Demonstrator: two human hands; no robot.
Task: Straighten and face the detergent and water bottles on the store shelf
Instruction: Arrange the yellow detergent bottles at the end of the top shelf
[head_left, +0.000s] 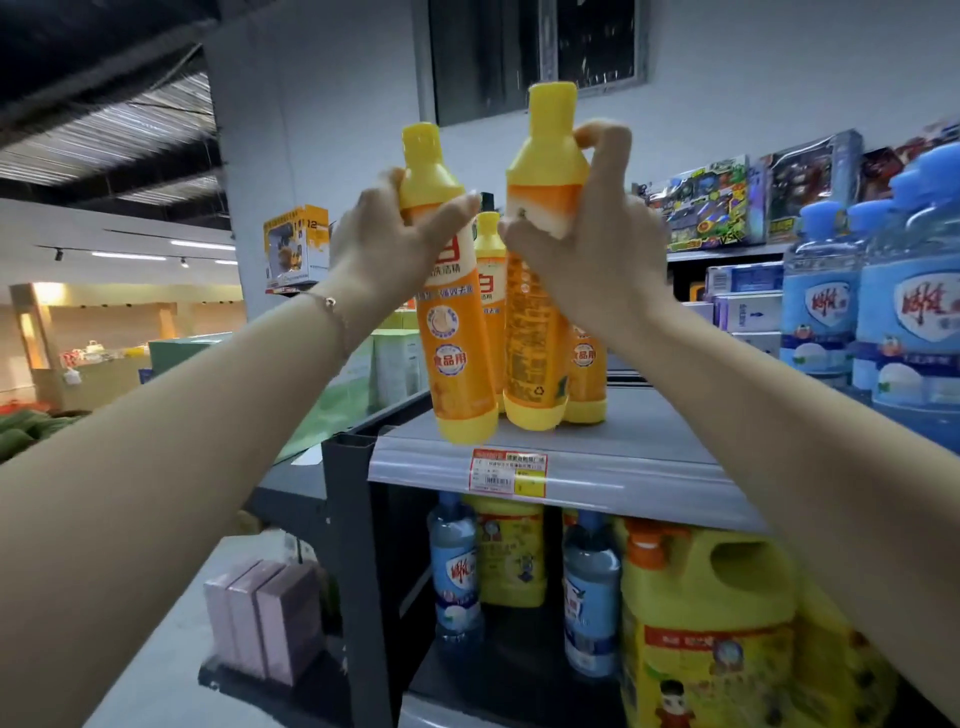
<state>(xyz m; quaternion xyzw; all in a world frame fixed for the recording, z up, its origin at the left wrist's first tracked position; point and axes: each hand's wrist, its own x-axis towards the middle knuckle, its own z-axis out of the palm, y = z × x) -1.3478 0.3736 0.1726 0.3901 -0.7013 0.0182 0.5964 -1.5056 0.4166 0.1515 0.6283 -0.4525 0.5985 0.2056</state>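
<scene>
Two tall orange detergent bottles with yellow caps stand at the front left of the grey top shelf (649, 447). My left hand (384, 249) grips the neck of the left detergent bottle (457, 353), which tilts with its front label toward me. My right hand (587, 249) grips the upper part of the right detergent bottle (535, 343), which shows its back label. Two more orange bottles (491, 270) stand behind them, partly hidden. Large blue water bottles (904, 322) stand at the shelf's right end.
A price tag (508, 474) hangs on the shelf's front edge. On the lower shelf stand small water bottles (454, 566) and yellow detergent jugs (711, 629). Toy boxes (717, 202) line a rear shelf. Pink boxes (265, 613) sit low at the left.
</scene>
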